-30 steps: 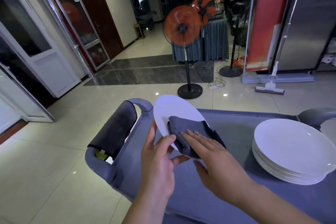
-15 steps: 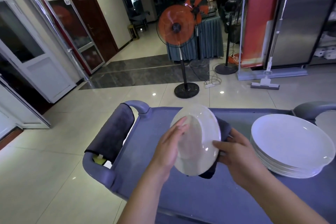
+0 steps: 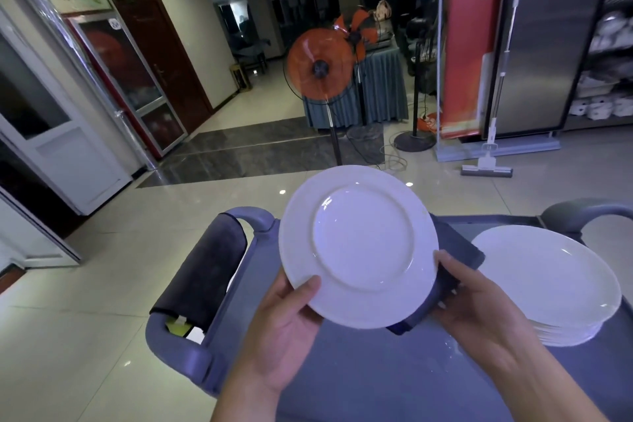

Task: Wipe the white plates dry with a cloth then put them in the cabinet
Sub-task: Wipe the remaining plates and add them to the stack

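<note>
Held plate (image 3: 359, 247): underside up, above the cart (image 3: 394, 380).
Left hand (image 3: 284, 329): thumb pinches the plate's near rim.
Right hand (image 3: 479, 301): presses dark cloth (image 3: 455, 253) behind the plate's right edge.
Cart contents: plate stack (image 3: 548, 281), right.
Red banner (image 3: 476, 27): gold characters, partly cropped.

A white plate (image 3: 358, 247) is held up at the centre of the view, its underside turned toward the camera, above a blue-grey cart (image 3: 394, 384). Its rim is pinched at 7 o'clock by the left hand (image 3: 284, 332), while at 4 o'clock it is gripped by the right hand (image 3: 479, 305) through a dark cloth (image 3: 455, 255) that is spread behind the plate. A stack of white plates (image 3: 548, 281) is seen on the cart at 3 o'clock, a dark padded handle (image 3: 205, 271) at 9 o'clock, and an orange standing fan (image 3: 320, 68) on the tiled floor at 12 o'clock.
</note>
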The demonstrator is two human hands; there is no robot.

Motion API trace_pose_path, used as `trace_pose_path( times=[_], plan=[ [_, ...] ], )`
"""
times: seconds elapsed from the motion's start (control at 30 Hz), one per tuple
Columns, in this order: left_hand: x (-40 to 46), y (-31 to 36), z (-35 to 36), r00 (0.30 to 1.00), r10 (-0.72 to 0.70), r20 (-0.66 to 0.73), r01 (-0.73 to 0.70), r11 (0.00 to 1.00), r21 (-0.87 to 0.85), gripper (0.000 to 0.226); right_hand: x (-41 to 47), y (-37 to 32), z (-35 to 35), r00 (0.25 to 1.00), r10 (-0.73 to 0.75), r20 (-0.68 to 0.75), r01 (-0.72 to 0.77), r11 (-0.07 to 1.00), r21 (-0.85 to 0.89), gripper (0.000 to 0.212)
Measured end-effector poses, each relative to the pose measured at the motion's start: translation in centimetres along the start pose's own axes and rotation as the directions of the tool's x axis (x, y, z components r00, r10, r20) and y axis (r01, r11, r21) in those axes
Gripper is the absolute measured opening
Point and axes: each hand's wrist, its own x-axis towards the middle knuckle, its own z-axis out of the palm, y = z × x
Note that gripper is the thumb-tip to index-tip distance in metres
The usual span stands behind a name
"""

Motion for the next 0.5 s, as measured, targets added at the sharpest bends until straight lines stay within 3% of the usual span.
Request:
trace_pose_path(
  times=[0.1, 0.23, 0.33, 0.5],
  plan=[
    [-0.7, 0.1, 0.0, 0.999, 0.002, -0.034, -0.001, 1.000, 0.006, 0.049, 0.2, -0.8, -0.3, 0.991, -0.094, -0.090, 0.091, 0.995, -0.042, 0.028],
    [-1.3, -0.1, 0.8, 1.000, -0.002, 0.004, 0.001, 0.994, 0.109, 0.045, -0.3, -2.0, 1.2, 0.945, -0.324, -0.053, 0.296, 0.910, -0.290, 0.016],
    [-1.4, -0.3, 1.9, 0.999, 0.008, 0.035, -0.016, 0.974, 0.225, 0.040, 0.0, -2.3, 2.8, 0.895, -0.441, 0.065, 0.419, 0.784, -0.457, 0.026],
    [-1.6, -0.4, 3.4, 0.993, 0.009, 0.115, -0.056, 0.909, 0.414, 0.043, -0.2, -2.8, 5.5, 0.823, -0.487, 0.292, 0.555, 0.583, -0.593, 0.040]
  ],
)
